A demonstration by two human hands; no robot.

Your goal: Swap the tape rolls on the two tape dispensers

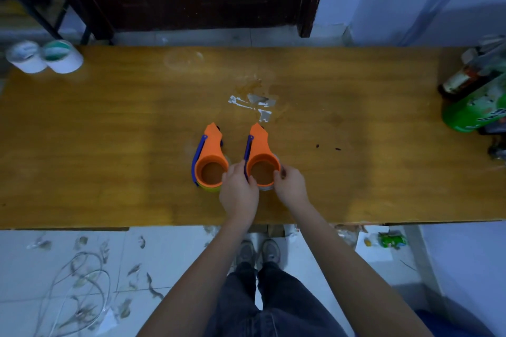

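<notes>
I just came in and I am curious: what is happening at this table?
A person stands at the wooden table with two orange plastic tape dispensers. The left hand and right hand hold the right dispenser from both sides. The left dispenser lies untouched beside it.

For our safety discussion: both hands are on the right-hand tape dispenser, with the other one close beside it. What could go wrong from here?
1. The left hand sits in the gap between the right dispenser and the left dispenser, so pulling could knock the left one.
2. Fingers may slip toward the dispenser's pointed front end, where a cutter could sit, though none is visible.
3. The right hand grips the roll's edge only; it may slip.
</notes>
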